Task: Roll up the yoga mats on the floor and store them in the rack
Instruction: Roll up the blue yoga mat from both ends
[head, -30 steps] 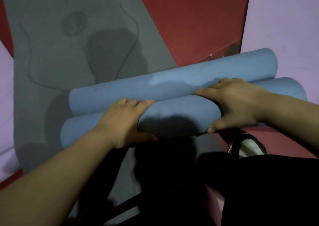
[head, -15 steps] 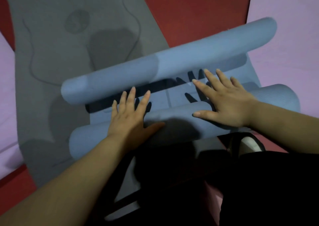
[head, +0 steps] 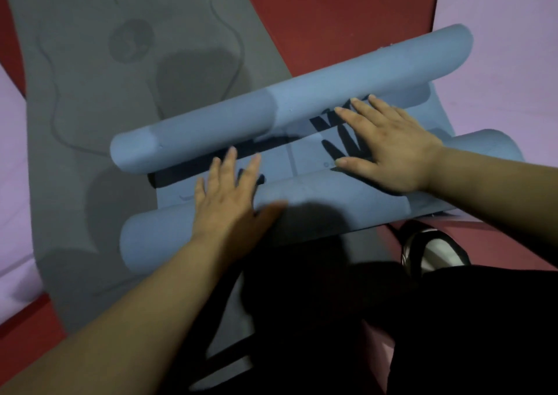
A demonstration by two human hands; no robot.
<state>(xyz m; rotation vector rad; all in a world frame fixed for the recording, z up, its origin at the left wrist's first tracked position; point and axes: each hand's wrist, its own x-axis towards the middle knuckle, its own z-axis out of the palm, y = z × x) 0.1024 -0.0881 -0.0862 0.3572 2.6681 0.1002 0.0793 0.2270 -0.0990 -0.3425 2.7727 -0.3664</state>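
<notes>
A blue yoga mat (head: 302, 159) lies across the middle of the frame, rolled from both ends, a flat strip showing between its two rolls. The left hand (head: 229, 201) rests on the nearer roll, fingers spread flat. The right hand (head: 389, 147), also spread, presses the strip. A grey mat (head: 90, 92) lies beneath, upper left.

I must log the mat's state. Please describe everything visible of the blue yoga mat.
The blue yoga mat looks like matte foam. It is rolled from both ends into two parallel rolls, with a flat strip between them. It lies slanted across a grey mat on the floor. The left hand and right hand rest on it, fingers spread.
</notes>
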